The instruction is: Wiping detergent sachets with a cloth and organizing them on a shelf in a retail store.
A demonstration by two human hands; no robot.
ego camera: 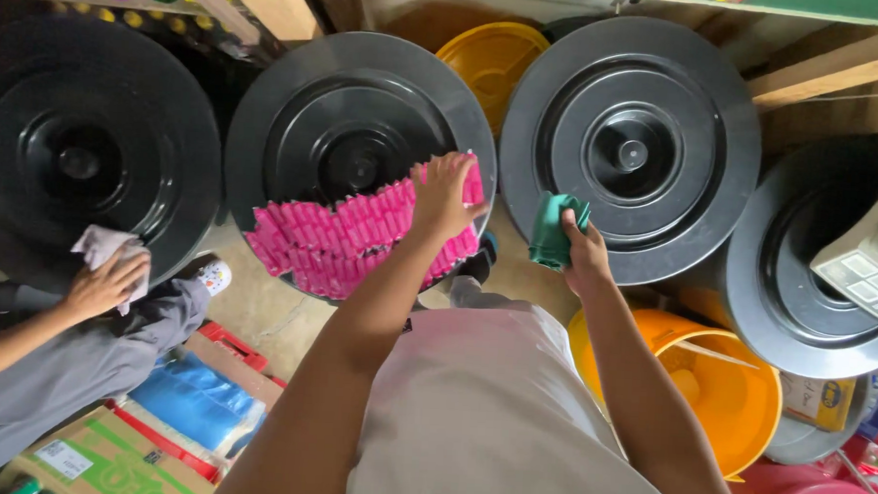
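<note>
Pink glossy sachet strips (360, 235), crinkled, lying in rows on round black plastic lid (297, 99); left hand (444, 192) flat on them, fingers spread. Green cloth (556, 229), bunched, clamped in right hand (584, 255) beside second ribbed black lid (698, 80). Nearby: orange bucket (727, 392), weighing scale (874, 262); another person's hand (107, 282) pressing pale rag (99, 244) to third lid.

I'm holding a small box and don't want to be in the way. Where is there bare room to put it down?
The black lid right of the green cloth is bare. The middle lid is free only behind the pink packets under the left hand. The floor strip is narrow, and the right side is crowded by the orange bucket and scale.
</note>
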